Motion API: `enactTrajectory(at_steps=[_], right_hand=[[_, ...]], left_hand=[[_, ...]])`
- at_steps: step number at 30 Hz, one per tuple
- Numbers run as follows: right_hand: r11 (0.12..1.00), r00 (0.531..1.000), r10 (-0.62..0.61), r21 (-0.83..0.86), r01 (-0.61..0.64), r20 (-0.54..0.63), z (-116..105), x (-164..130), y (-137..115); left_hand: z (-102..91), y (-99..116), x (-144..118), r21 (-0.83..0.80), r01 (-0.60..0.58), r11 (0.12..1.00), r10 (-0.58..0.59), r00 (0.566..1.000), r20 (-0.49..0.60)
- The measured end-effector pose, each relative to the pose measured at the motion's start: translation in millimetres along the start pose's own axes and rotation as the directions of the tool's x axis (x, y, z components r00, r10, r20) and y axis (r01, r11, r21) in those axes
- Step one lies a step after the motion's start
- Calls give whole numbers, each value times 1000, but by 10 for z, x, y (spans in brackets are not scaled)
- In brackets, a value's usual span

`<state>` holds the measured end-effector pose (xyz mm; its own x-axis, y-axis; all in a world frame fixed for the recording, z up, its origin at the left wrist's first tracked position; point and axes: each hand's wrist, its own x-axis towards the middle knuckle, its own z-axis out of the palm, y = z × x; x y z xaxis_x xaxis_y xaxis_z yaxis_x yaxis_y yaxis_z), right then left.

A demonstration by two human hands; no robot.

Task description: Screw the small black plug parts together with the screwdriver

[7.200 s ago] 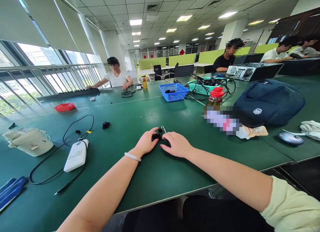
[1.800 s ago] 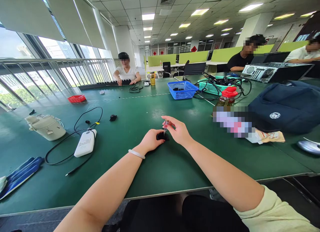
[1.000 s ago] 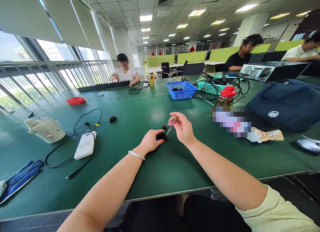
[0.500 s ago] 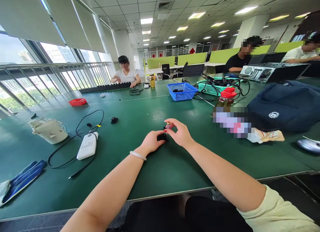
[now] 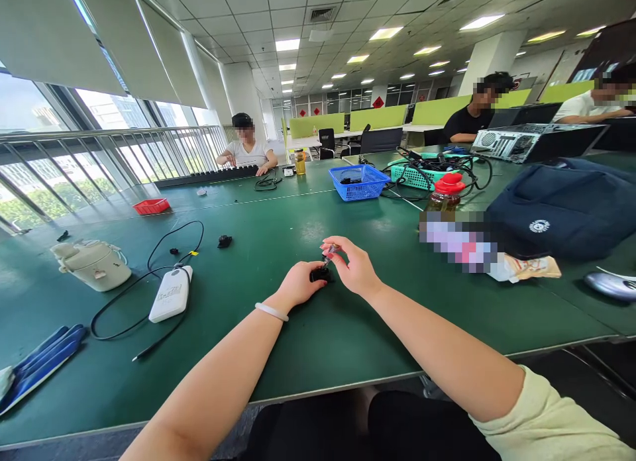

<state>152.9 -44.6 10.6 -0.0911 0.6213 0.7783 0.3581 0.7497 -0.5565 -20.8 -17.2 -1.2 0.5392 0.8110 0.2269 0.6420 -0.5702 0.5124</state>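
Your left hand [image 5: 297, 285] presses down on a small black part [image 5: 319, 274], fingers closed over its near side, so that the part stays fixed against the green table [image 5: 318, 342]. Your right hand [image 5: 354, 269] pinches a small screwdriver [image 5: 329, 252] between thumb and fingertips; the handle sits inside the pinch and the shaft slants down and left, its tip at the top of the black part. The tool therefore lies just above and beside the left grip, the two hands nearly touching.

The part sits well in from the near edge of the table, about midway along it. A white device [image 5: 170, 294] with a black cable [image 5: 149, 269] lies well apart toward the left edge; a blue basket [image 5: 358, 181] stands toward the far edge.
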Motion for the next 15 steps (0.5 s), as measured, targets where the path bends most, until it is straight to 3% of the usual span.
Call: enactTrajectory(at_steps=[8,15], right_hand=[[1000,1000,24,9,-24,-8,-10,17,9],[989,988,133,-51,-137,-73,-29,55,10]], left_hand=[[-10,24,-1,-26,18,999,-18,1000,2],[-20,37,-6,-83,32,996,-36,998,-48]])
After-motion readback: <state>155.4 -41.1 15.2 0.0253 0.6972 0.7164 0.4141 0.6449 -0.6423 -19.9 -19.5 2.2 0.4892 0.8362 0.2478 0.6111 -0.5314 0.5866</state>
